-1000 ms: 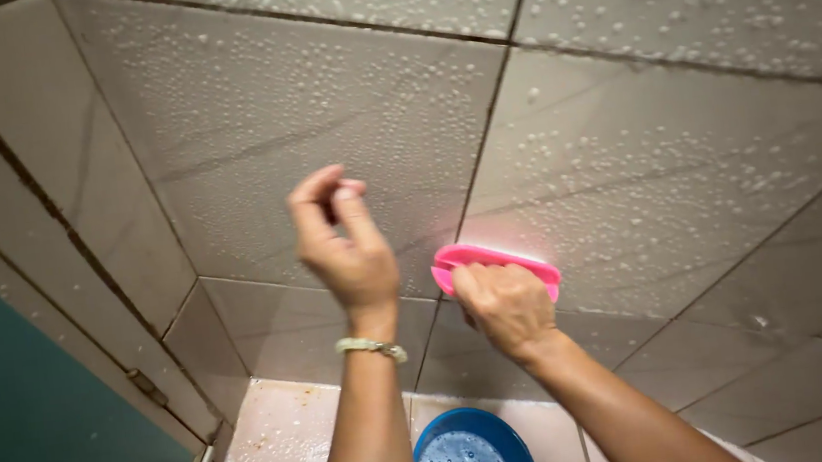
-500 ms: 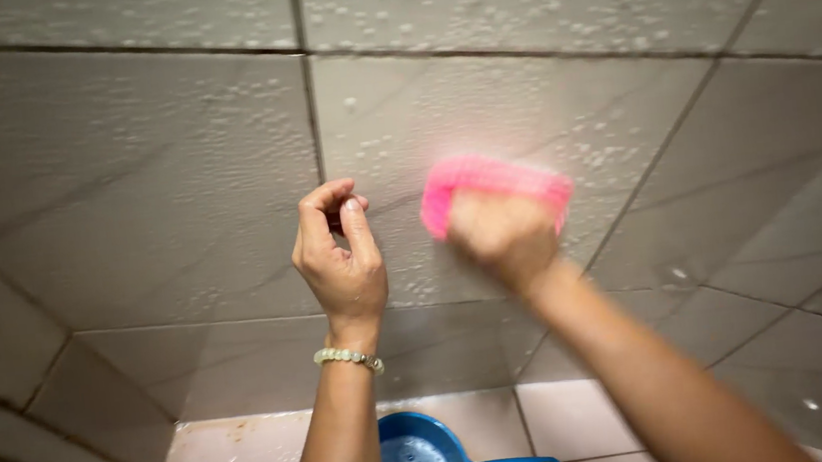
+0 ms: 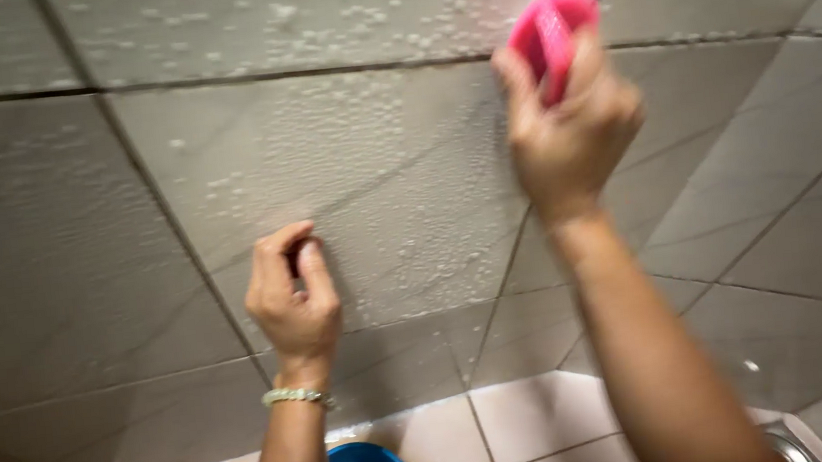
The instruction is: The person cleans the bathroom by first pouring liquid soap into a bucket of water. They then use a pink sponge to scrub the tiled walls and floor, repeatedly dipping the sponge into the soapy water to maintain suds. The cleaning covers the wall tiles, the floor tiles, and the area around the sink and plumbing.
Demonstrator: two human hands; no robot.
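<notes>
Gripped in the closed right hand (image 3: 571, 135) high against the wet, soap-beaded grey wall tiles (image 3: 365, 175), the pink plastic scrub brush (image 3: 553, 31) could be lost to slippery suds, while the left hand (image 3: 292, 303) is curled loosely, empty.

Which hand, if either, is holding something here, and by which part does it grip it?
The right hand holds a pink scrubbing brush by its back, against the wet tiled wall. The left hand is curled and holds nothing visible.
</notes>
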